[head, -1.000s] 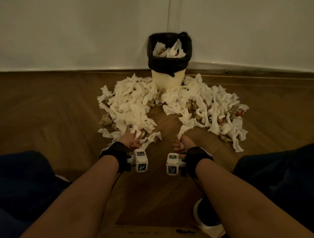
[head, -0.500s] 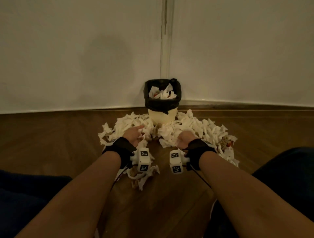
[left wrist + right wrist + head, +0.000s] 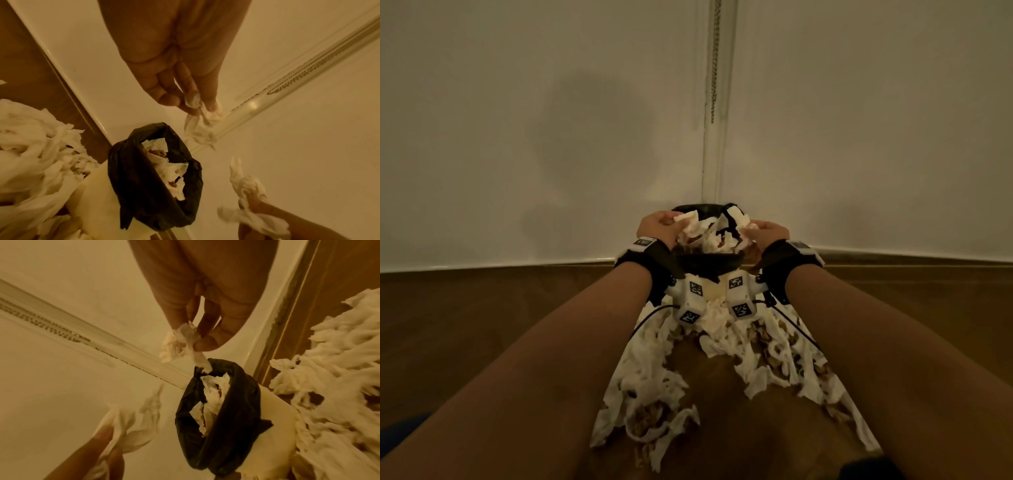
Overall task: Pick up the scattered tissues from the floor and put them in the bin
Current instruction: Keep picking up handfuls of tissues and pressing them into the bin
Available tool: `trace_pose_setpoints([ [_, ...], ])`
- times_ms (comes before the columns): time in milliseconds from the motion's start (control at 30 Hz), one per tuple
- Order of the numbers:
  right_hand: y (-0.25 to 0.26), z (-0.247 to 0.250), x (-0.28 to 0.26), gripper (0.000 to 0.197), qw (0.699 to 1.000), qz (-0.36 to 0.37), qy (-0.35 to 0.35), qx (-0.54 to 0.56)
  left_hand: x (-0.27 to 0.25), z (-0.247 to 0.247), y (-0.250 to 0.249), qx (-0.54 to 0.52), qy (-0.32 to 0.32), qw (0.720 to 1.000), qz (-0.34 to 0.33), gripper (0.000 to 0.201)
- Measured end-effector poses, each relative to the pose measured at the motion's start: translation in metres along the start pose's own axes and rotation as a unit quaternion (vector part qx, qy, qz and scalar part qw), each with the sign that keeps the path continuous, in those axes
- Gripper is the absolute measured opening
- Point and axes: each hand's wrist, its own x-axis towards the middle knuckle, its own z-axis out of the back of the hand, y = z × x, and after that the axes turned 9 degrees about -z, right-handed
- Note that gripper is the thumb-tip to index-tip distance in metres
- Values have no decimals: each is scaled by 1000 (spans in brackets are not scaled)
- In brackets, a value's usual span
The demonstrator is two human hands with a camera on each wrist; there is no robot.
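The bin (image 3: 707,266), cream with a black liner (image 3: 144,186), stands in the wall corner and holds white tissues. Both hands hover over its mouth. My left hand (image 3: 657,228) pinches a crumpled tissue (image 3: 198,125) between thumb and fingers above the rim. My right hand (image 3: 765,233) pinches another tissue (image 3: 185,340) that hangs down to the liner's edge (image 3: 202,368). A large pile of scattered tissues (image 3: 654,383) lies on the wooden floor in front of the bin, on both sides (image 3: 787,356).
White walls meet in a corner behind the bin, with a vertical trim strip (image 3: 714,102) and a skirting board (image 3: 482,269). Brown crumpled scraps are mixed into the floor pile. Dark clothing (image 3: 873,467) shows at the bottom edge.
Both hands have risen from the floor pile, each with a tissue, and moved forward over the bin's mouth. The head view has tilted up and come closer to the bin.
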Motion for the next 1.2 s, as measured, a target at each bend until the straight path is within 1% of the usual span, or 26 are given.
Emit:
trace_pose_setpoints([
  [100, 5, -6, 31, 28, 999, -1, -13, -52, 23, -16, 11, 41, 3, 999, 3, 30],
  [200, 2, -19, 54, 34, 996, 14, -14, -85, 42, -31, 29, 63, 26, 998, 7, 33],
  [267, 0, -22, 66, 40, 996, 18, -33, -86, 51, -39, 42, 22, 50, 998, 41, 38],
  [333, -6, -29, 69, 41, 985, 49, -48, -161, 55, -44, 52, -48, 62, 993, 88, 43],
  [367, -8, -32, 71, 40, 991, 24, -31, -132, 54, -44, 54, -81, 63, 989, 107, 43],
  [400, -9, -33, 77, 40, 995, 10, 11, -98, 53, -44, 55, -108, 64, 985, 119, 42],
  [433, -12, -32, 80, 41, 999, -5, 31, -42, 51, -42, 57, -135, 70, 980, 126, 42],
  [500, -17, -30, 79, 46, 997, -20, 39, 58, 45, -38, 61, -200, 69, 967, 145, 40],
  [567, -22, -24, 70, 46, 987, -48, 60, 138, 34, -32, 63, -193, 42, 971, 138, 36],
  [633, -28, -18, 62, 47, 965, -65, 115, 228, 22, -26, 66, -172, 23, 976, 131, 32],
  [667, -33, -14, 55, 47, 957, -67, 120, 256, 15, -23, 68, -164, 19, 977, 132, 31],
  [700, -37, -11, 49, 46, 957, -72, 109, 258, 7, -20, 71, -160, 16, 978, 135, 31],
  [800, -58, -4, 23, 36, 979, -72, 20, 192, -23, -8, 79, -156, 18, 975, 155, 30],
  [867, -80, 1, 8, 32, 985, -70, -27, 155, -47, -1, 86, -158, 19, 972, 170, 29],
  [1033, -144, 11, -21, 30, 983, -118, -36, 135, -110, 16, 112, -129, 16, 971, 200, 28],
  [1133, -182, 8, -32, 28, 982, -151, -41, 101, -142, 24, 137, -110, 11, 970, 215, 26],
  [1200, -206, 2, -40, 26, 981, -175, -36, 73, -161, 28, 156, -83, 9, 968, 237, 26],
])
